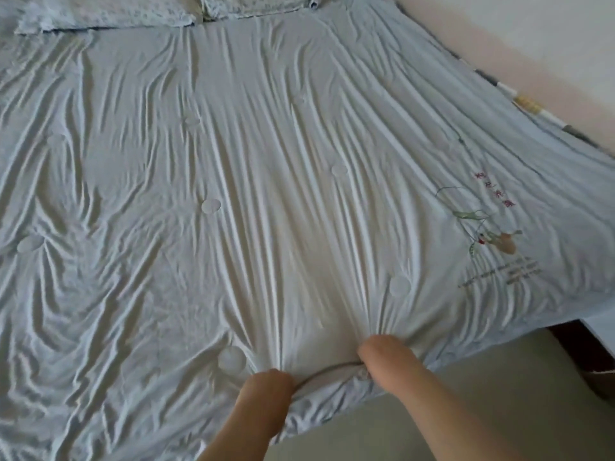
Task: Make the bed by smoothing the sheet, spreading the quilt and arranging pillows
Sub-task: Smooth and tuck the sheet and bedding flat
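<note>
The quilt (299, 194) is running off the left and bottom edges and is covering whatever lies beneath it. At its near edge, gathered cloth is burying the fingers of the left hand (266, 385) and the right hand (382, 352), both gripping it. Beyond its far edge, the top border is cutting off one pillow (109, 11) and a second pillow (259, 5). On its right side, red characters (496, 194) and small dark print (512, 271) are blurring past reading. Beside its near right corner, a dark shape (595, 361) is being cut by the right border.

A wrinkled pale blue quilt (266, 194) covers nearly the whole bed (527, 104), whose patterned edge shows at the upper right. A floral pillow (100, 15) lies at the upper left, with a second pillow (259, 5) just beside it at top centre.
</note>
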Available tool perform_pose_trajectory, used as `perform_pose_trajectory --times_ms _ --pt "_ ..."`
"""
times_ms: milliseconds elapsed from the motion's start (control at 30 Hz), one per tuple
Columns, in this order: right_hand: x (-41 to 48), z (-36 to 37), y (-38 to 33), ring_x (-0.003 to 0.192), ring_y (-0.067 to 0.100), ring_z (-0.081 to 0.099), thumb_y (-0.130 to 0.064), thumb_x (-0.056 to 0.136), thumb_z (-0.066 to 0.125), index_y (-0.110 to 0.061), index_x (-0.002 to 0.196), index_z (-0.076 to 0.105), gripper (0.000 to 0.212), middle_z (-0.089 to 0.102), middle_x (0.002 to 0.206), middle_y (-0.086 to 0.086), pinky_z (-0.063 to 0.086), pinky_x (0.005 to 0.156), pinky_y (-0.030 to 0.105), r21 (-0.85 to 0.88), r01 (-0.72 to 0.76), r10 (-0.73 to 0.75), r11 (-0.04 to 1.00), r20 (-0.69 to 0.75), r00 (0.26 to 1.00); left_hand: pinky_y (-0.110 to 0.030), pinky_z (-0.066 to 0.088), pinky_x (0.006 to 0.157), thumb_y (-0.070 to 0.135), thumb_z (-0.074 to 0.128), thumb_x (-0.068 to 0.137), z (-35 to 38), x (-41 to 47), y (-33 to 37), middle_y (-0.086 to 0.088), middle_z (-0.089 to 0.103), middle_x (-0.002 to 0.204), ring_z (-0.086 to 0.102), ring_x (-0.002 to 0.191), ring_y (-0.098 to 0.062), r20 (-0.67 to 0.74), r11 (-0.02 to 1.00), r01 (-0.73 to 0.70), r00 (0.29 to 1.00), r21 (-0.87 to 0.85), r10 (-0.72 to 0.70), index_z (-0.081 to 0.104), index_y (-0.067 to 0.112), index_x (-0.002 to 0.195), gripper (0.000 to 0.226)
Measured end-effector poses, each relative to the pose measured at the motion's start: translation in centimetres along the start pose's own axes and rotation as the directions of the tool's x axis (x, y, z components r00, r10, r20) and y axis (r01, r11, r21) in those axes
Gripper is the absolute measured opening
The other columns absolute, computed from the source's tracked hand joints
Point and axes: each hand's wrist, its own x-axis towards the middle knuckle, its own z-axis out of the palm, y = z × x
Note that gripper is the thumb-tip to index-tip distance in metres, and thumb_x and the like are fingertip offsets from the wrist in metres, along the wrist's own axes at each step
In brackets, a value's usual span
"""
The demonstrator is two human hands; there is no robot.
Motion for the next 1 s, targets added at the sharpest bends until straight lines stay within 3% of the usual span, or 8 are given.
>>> perform_pose_trajectory --times_ms 133,233,367,633,733,800,900,1000 --pt "0.4 0.1 5.3 0.100 0.027 0.058 -0.005 0.081 0.054 -0.013 0.102 0.063 0.024 0.059 0.104 0.006 0.043 0.083 0.032 0.053 0.036 -0.027 0.998 -0.157 0.987 -0.032 0.042 0.101 0.027 0.049 0.096 -2.2 2.0 2.8 -0.005 0.052 0.133 0.052 0.123 -0.024 -0.077 0.987 0.025 0.996 -0.160 -0.038 0.052 0.020 0.128 0.033" --pt "-0.2 0.1 11.4 0.077 0.018 0.063 -0.009 0.040 0.084 -0.024 0.095 0.067 0.059 0.061 0.091 -0.003 0.053 0.063 0.025 -0.036 0.038 -0.047 0.999 -0.310 0.950 -0.031 0.040 0.102 0.044 0.055 0.089 -4.9 4.2 7.3 0.002 0.049 0.133 0.048 0.125 -0.019 -0.159 0.956 0.003 0.986 -0.292 -0.051 0.048 0.026 0.127 0.043" --pt "0.1 0.5 19.7 0.085 0.030 0.065 -0.010 0.023 0.084 -0.025 0.105 0.068 0.085 0.062 0.097 0.007 0.056 0.072 0.043 -0.146 -0.052 -0.008 0.988 -0.385 0.923 -0.036 0.042 0.097 0.042 0.063 0.084 -7.6 7.3 14.3 0.000 0.040 0.132 0.045 0.123 -0.023 -0.219 0.955 -0.003 0.974 -0.298 -0.065 0.037 0.024 0.132 0.058" --pt "1.2 -0.3 29.2 0.048 0.021 0.057 -0.005 0.031 0.088 -0.019 0.055 0.061 0.039 0.055 0.053 0.000 0.049 0.048 0.032 -0.166 0.036 -0.091 0.986 -0.339 0.936 -0.035 0.046 0.095 0.005 0.042 0.097 -10.5 12.9 22.8 -0.005 0.055 0.126 0.055 0.119 -0.025 -0.168 0.963 0.230 0.953 -0.139 -0.252 0.053 0.018 0.127 0.034" --pt "0.5 -2.2 29.2 0.072 0.028 0.065 0.001 0.071 0.069 -0.006 0.076 0.068 0.009 0.066 0.075 0.011 0.049 0.065 0.033 -0.167 0.132 -0.165 0.977 -0.198 0.966 -0.034 0.045 0.096 0.003 0.038 0.096 -10.9 13.3 23.4 -0.007 0.059 0.124 0.057 0.117 -0.027 -0.086 0.949 0.263 0.956 -0.173 -0.280 0.058 0.016 0.123 0.036" --pt "0.2 -1.8 29.7 0.086 0.027 0.062 0.004 0.090 0.044 -0.001 0.095 0.064 0.022 0.064 0.089 0.015 0.045 0.076 0.033 -0.146 0.162 -0.180 0.976 -0.115 0.977 -0.033 0.044 0.097 0.004 0.037 0.095 -11.0 13.0 23.7 -0.007 0.059 0.126 0.057 0.118 -0.027 -0.035 0.939 0.280 0.956 -0.199 -0.292 0.059 0.014 0.121 0.035" --pt "-0.1 -1.7 30.5 0.058 0.014 0.040 0.003 0.091 0.040 -0.006 0.069 0.047 0.025 0.040 0.065 0.004 0.032 0.053 0.022 -0.068 0.192 -0.197 0.979 -0.077 0.977 -0.032 0.044 0.097 0.006 0.038 0.096 -11.5 12.6 24.1 -0.007 0.060 0.126 0.057 0.119 -0.026 -0.013 0.934 0.292 0.954 -0.207 -0.301 0.058 0.015 0.122 0.034" --pt "-0.3 -2.0 31.9 0.062 0.013 0.040 0.000 0.093 0.042 -0.011 0.072 0.046 0.024 0.038 0.069 -0.002 0.025 0.052 0.017 0.014 0.209 -0.205 0.978 -0.149 0.967 -0.032 0.044 0.097 0.009 0.040 0.097 -12.2 12.7 24.5 -0.007 0.059 0.129 0.056 0.121 -0.025 0.002 0.921 0.308 0.948 -0.239 -0.317 0.056 0.014 0.125 0.033"
